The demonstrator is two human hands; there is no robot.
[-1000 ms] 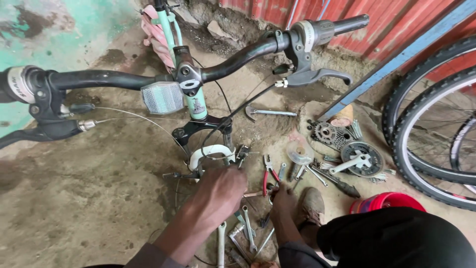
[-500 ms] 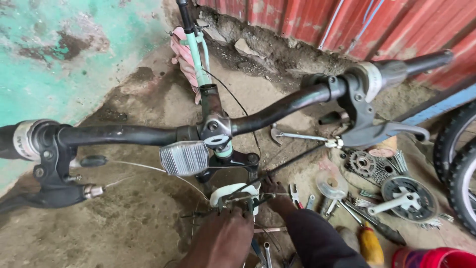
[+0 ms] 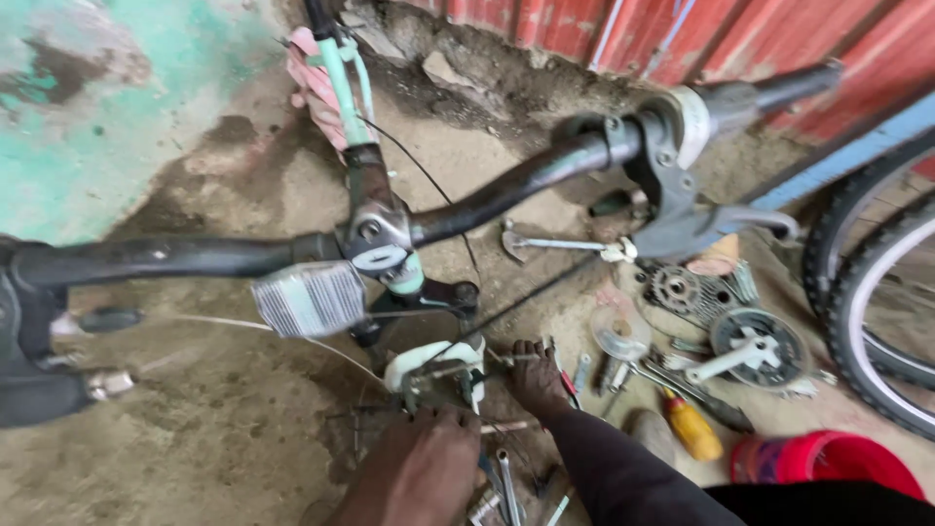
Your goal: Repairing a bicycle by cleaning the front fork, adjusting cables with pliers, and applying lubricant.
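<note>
A bicycle stands in front of me, its black handlebar [image 3: 195,255] crossing the view with a grey reflector [image 3: 310,298] under the stem. Below it, my left hand [image 3: 424,468] is seen from the back, fingertips pressed onto the white and metal brake part [image 3: 435,371] at the front fork. My right hand [image 3: 536,378], on a dark-sleeved arm, is curled at the right side of that same part, fingers around a thin metal tool [image 3: 506,356]. A thin steel rod [image 3: 503,426] lies between the two hands.
Loose tools and parts lie on the dirt floor at right: a spanner [image 3: 555,244], a sprocket [image 3: 675,288], a crank set [image 3: 758,347], a yellow-handled screwdriver [image 3: 693,429]. A red bucket [image 3: 828,463] sits at lower right. Bicycle wheels [image 3: 857,292] lean at the right edge.
The view has come closer and shifted right along the handlebar. My left hand stayed at the brake part; my right hand has reached in to its right side.
</note>
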